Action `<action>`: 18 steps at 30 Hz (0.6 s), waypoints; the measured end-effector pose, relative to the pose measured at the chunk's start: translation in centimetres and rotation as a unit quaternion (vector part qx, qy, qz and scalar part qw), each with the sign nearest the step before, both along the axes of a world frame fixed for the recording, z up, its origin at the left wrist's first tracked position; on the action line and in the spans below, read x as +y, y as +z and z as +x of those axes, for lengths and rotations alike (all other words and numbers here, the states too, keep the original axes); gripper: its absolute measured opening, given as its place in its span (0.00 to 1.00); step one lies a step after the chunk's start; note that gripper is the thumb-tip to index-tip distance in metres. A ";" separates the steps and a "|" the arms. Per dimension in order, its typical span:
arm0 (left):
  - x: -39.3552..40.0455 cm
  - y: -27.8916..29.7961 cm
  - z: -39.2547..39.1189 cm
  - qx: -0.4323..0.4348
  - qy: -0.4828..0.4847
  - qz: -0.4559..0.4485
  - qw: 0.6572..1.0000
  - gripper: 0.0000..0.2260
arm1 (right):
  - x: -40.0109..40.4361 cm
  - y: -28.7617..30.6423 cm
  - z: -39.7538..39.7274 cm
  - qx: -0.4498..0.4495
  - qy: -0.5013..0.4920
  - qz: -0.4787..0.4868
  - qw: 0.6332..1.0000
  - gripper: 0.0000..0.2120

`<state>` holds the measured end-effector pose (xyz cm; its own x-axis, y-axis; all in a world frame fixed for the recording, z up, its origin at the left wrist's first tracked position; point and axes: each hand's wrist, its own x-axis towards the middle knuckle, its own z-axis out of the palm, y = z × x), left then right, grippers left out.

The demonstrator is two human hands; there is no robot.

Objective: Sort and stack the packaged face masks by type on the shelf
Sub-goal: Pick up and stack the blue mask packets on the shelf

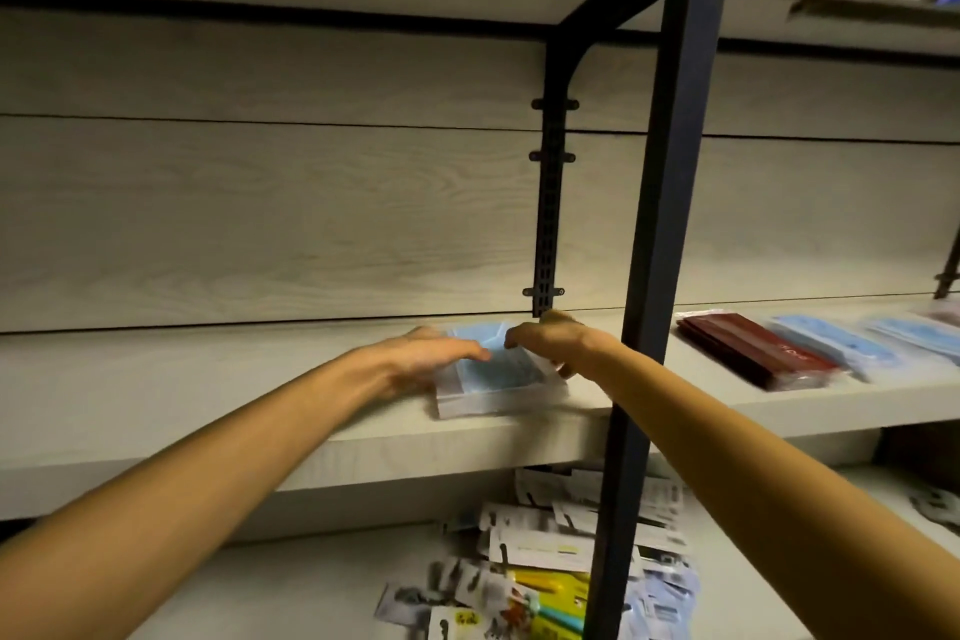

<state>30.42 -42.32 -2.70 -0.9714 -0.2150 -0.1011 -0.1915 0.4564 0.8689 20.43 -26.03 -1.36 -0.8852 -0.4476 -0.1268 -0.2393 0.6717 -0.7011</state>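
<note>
Both hands on the blue mask stack (pixel 493 379) now: left hand (pixel 426 353) flat across its top, right hand (pixel 550 340) curled round the far corner, likely squaring it on the shelf (pixel 208 405)

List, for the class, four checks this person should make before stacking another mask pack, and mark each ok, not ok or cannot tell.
1. Blue mask stack lies wholly on the middle shelf: ok.
2. Left hand lies flat on the stack; right hand at its far right corner: ok.
3. Stack edges squared: cannot tell, the picture is blurred.
4. Dark red packs kept apart from the blue packs beside them: ok.
5. Loose packs on the lower shelf sorted: not ok.
</note>
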 end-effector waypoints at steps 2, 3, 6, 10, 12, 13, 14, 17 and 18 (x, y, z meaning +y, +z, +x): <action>-0.3 -0.2 1.0 0.022 -0.082 -0.064 0.994 0.13 | 0.6 0.0 0.1 -0.012 0.032 0.030 0.999 0.24; -0.4 -0.4 1.5 0.022 -0.117 -0.092 0.989 0.17 | 1.0 -0.2 0.2 -0.018 0.043 0.055 0.997 0.25; -0.3 -1.0 1.6 0.016 -0.142 -0.165 0.976 0.32 | 1.4 -1.1 0.6 -0.014 0.070 0.130 0.989 0.27; -0.3 -1.1 1.1 -0.005 -0.109 -0.189 0.976 0.33 | 1.6 -1.1 0.8 0.013 0.086 0.152 0.985 0.24; -0.4 -1.0 1.0 -0.017 -0.095 -0.202 0.975 0.35 | 1.7 -0.9 0.7 0.013 0.083 0.149 0.985 0.25; -0.5 -0.9 0.9 -0.023 -0.092 -0.211 0.973 0.35 | 1.8 -0.9 0.7 0.017 0.085 0.152 0.985 0.25; -0.4 -0.9 0.8 -0.028 -0.090 -0.219 0.971 0.34 | 1.8 -0.8 0.7 0.023 0.090 0.155 0.984 0.25; -0.1 -1.2 0.8 -0.028 -0.074 -0.246 0.966 0.32 | 1.8 -0.8 0.6 0.023 0.107 0.142 0.984 0.24; 0.0 -1.3 0.9 -0.025 -0.063 -0.263 0.962 0.31 | 1.8 -0.9 0.5 0.027 0.109 0.138 0.984 0.23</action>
<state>31.28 -42.28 -4.05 -0.9899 -0.1295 -0.0578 -0.1409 0.8528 0.5028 20.97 -24.21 -2.22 -0.7809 -0.5825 -0.2257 -0.4299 0.7631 -0.4825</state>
